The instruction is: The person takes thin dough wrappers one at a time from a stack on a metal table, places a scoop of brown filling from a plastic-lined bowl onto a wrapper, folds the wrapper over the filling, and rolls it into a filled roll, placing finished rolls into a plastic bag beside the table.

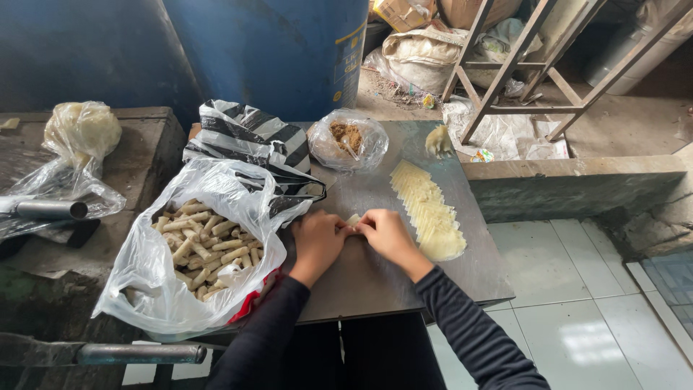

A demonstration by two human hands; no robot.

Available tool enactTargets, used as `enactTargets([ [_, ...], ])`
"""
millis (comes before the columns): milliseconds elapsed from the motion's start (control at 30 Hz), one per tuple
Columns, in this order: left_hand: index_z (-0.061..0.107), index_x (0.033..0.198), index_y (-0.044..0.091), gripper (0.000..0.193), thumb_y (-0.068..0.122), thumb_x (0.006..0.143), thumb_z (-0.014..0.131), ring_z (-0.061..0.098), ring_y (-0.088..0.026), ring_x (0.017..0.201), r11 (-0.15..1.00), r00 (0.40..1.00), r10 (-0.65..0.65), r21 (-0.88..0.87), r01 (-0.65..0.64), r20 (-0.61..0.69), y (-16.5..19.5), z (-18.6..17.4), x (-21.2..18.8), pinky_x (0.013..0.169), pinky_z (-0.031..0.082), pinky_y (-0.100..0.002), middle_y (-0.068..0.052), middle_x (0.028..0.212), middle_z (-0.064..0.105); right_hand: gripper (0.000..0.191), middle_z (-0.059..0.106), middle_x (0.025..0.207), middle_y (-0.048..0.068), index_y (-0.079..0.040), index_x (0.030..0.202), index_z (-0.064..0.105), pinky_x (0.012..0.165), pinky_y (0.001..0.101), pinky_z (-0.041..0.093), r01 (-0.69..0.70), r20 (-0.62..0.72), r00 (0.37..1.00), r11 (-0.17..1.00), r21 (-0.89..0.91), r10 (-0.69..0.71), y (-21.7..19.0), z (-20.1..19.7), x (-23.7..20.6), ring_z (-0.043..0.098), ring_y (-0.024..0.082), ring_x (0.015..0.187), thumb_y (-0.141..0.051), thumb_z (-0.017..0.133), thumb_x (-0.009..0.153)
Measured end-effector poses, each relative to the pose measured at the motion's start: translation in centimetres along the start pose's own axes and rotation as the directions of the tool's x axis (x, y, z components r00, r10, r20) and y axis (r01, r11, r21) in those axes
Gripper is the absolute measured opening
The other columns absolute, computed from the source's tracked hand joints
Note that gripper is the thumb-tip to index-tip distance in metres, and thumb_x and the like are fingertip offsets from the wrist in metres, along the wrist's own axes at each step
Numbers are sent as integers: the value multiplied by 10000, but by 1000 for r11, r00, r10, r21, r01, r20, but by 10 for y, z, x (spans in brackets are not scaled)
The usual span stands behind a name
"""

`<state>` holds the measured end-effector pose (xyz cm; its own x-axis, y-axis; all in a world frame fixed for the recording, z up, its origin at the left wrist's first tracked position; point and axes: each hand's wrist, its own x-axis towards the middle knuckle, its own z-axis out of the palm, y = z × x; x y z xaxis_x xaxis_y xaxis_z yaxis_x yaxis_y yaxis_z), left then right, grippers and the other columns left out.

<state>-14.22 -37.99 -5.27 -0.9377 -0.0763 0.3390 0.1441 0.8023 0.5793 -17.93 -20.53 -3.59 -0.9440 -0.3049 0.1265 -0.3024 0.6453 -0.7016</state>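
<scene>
While both hands are pressed together at mid-worktop, one small pale wrapper piece is pinched between them.
Left hand [316, 240]: clenched on the wrapper piece [354, 219]; fingers curled, knuckles up.
Right hand [386, 235]: also gripped on the same piece from the other side; fingertips are met with the left's.
Wrapper piece: held just above the metal worktop [375, 282], between the two hands, mostly hidden by fingers.
Wrapper stack [427, 211]: pale yellow sheets fanned in a long row, laid just beside the right hand.
Clear bag of rolls [195, 245]: open-mouthed, filled with many short tan rolled sticks, placed just beside the left hand.
Striped bag [249, 137]: black-and-white, laid behind the clear bag.
Filling bag [348, 139]: small clear bag with brown crumbly contents and a spoon inside, set at the far worktop edge.
Dough lump [438, 141]: small, pale, seen near the far right corner.
Blue drum [274, 50]: stood behind the worktop.
Sleeves: dark, long, seen on both arms.
</scene>
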Motion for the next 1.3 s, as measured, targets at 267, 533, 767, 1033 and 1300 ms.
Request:
enactTargets([
  [267,799,845,197,169,350,774,801,661,-251,875,985,997,58,-164,-50,45,-4,-5,2,802,426,-465,-16,852,682,163,618,989,89,-64,898,711,816,380,507,107,41,994,986,-124,-103,1,-11,-3,626,269,946,-201,785,850],
  [533,790,811,195,108,303,807,797,574,-274,1070,986,975,165,20,-164,-146,-2,4,-4,894,376,-486,-24,1014,622,114,575,1083,35,-129,918,735,971,401,422,211,-113,965,958,-196,-236,8,-3,-11,564,259,1086,-238,741,883],
  [767,828,828,206,197,378,734,848,568,-286,1093,983,987,-129,-143,115,-95,1,13,3,929,322,-539,-40,1050,646,172,556,1067,20,-162,836,751,937,452,338,-106,-210,975,983,-152,73,6,5,0,497,248,1137,-304,832,782],
  [1033,809,841,205,128,309,766,808,526,-278,1147,995,993,49,-78,-58,-107,3,11,-3,891,319,-544,0,1058,639,133,545,1116,11,-208,905,748,941,441,336,178,-115,972,959,-222,-207,14,-10,-11,482,255,1127,-304,791,825],
  [1300,721,896,157,137,276,832,742,462,-351,1153,994,993,-109,3,110,-48,6,38,-4,830,317,-581,-80,1160,563,132,537,1104,24,-201,874,746,934,472,335,-70,-140,990,962,-266,33,26,4,-1,471,263,1142,-327,768,843],
])
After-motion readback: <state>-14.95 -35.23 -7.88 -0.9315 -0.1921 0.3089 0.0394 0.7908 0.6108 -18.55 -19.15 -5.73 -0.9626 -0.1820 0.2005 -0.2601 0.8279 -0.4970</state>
